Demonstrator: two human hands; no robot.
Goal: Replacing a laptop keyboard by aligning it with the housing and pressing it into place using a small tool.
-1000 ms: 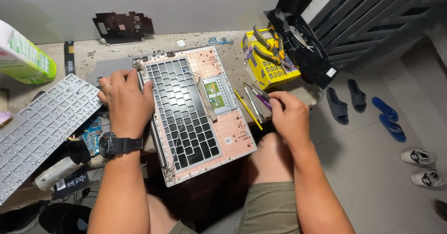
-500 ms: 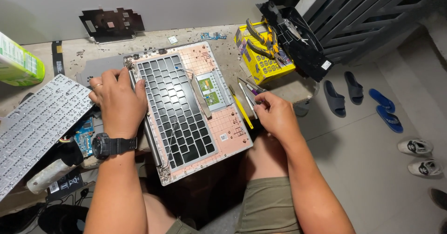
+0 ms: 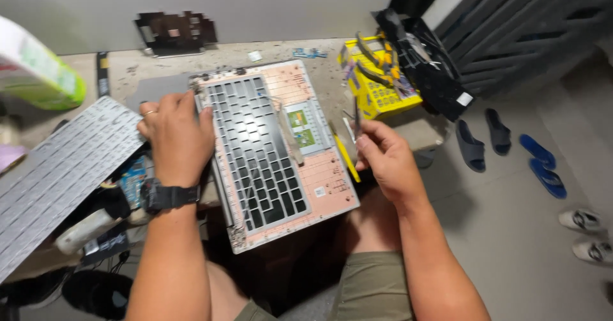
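Here, the pink laptop shell is laid keyboard-frame up on the tabletop, pressed at its left edge by the flat left hand, fingers held together. A thin metal tool is pinched upright in the right hand, just beside the shell's right edge.

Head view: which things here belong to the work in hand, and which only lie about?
In use:
- left hand on laptop shell
- right hand holding thin tool

Lying about:
- loose keyboard
- yellow box
- sandals
- green pack
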